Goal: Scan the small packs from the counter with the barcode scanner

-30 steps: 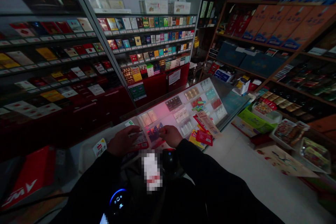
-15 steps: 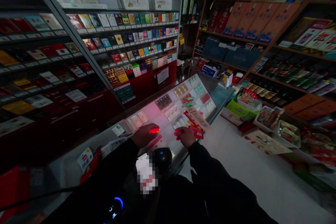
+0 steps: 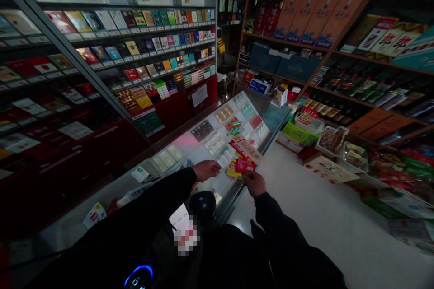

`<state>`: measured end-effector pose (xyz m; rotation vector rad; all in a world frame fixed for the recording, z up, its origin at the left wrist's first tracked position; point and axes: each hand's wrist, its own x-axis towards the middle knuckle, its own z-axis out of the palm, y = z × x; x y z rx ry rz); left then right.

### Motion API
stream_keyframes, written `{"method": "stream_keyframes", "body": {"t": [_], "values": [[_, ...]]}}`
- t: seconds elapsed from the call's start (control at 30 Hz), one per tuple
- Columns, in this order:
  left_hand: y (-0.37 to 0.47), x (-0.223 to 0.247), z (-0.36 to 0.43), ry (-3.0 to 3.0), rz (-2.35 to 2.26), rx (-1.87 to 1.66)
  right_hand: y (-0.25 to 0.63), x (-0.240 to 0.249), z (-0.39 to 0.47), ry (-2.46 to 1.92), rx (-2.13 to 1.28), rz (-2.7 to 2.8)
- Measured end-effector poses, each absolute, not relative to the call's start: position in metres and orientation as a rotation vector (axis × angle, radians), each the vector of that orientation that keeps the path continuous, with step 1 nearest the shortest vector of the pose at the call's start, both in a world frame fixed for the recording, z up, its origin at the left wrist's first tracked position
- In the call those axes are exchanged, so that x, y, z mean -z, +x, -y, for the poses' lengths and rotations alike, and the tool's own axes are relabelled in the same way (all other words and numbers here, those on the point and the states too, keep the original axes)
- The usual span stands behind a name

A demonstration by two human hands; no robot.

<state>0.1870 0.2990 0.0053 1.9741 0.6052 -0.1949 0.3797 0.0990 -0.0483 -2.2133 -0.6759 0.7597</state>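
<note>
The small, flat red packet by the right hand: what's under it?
Beneath the small, flat red packet, by the right hand, part of a bright yellow packet shows at the left. How far that extends underneath, and anything else there, is covered.

Over a glass counter (image 3: 190, 145), the person's right hand (image 3: 256, 184) pinches the near edge of a red packet (image 3: 244, 165), which overlaps a yellow packet (image 3: 232, 171). The left hand (image 3: 205, 170) hovers nearby, fingers curled, beyond a black rounded device (image 3: 202, 205). Small boxes (image 3: 158, 18) stand in rows behind
</note>
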Motion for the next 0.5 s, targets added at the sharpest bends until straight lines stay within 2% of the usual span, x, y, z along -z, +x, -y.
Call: {"method": "stream_keyframes", "body": {"t": [0.1,0.3,0.5], "values": [[0.199,0.004,-0.302,2.021,-0.552,0.217,0.379,0.049,-0.093,-2.222,-0.724,0.596],[0.220,0.029,-0.298,1.702,-0.657,0.250,0.384,0.060,-0.089,-2.190,-0.723,0.489],[0.234,0.028,-0.290,1.430,-0.736,0.256,0.378,0.072,-0.094,-2.101,-0.802,0.442]]}}
